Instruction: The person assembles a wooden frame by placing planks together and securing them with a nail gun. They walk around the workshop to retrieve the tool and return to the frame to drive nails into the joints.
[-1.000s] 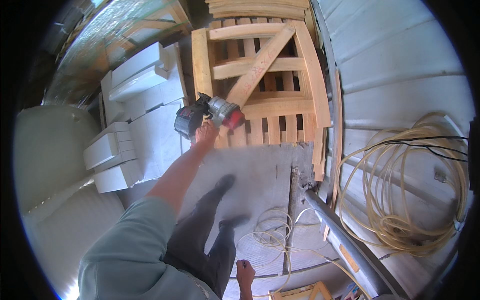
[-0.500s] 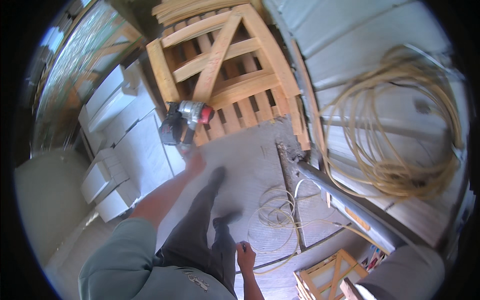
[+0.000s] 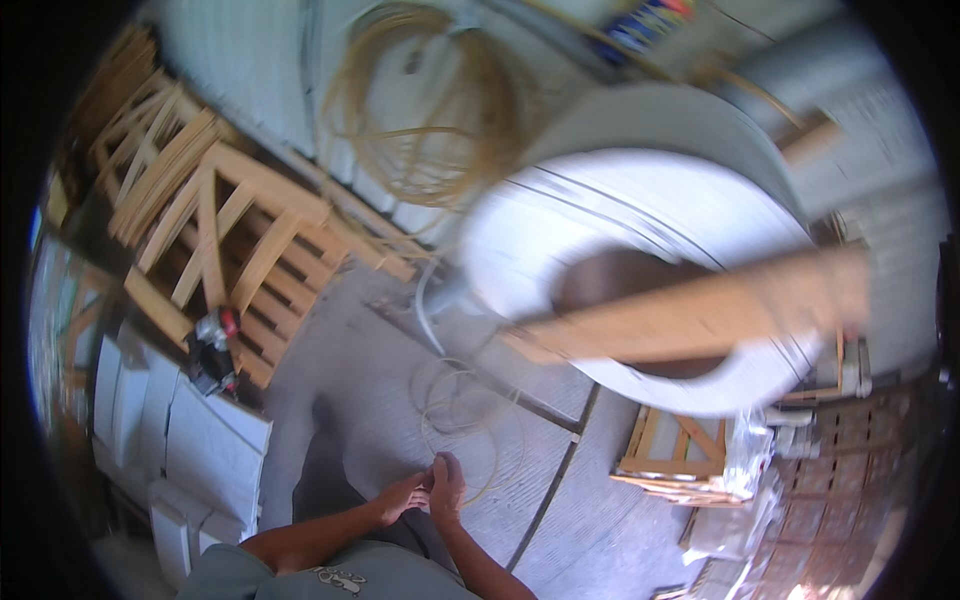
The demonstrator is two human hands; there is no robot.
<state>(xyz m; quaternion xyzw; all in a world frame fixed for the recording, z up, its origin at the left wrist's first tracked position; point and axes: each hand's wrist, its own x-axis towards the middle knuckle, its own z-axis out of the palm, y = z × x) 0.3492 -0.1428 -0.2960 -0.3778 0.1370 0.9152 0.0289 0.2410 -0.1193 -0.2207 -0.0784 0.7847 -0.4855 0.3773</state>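
Observation:
My left hand (image 3: 403,498) and my right hand (image 3: 447,484) meet in front of my body, low in the view. The left fingers are closed and touch the right hand. My right hand is curled too; whatever lies between the two hands is too small or hidden to name. Out of reach of both hands, the nail gun (image 3: 211,350), dark with a silver and red head, rests at the left, by the edge of the slatted wooden crate (image 3: 215,235) and the white slabs (image 3: 205,440).
A big white roll (image 3: 520,225) stands at the right, a wooden board (image 3: 700,305) across its face. Coiled yellowish hose (image 3: 430,165) hangs on the wall; thinner hose loops (image 3: 470,400) lie on the floor. A small crate (image 3: 680,440) sits beyond, near stacked brown blocks (image 3: 825,470).
My left hand has let go of the nail gun and come back to my right hand. The view has swung right, bringing the white roll and board into sight.

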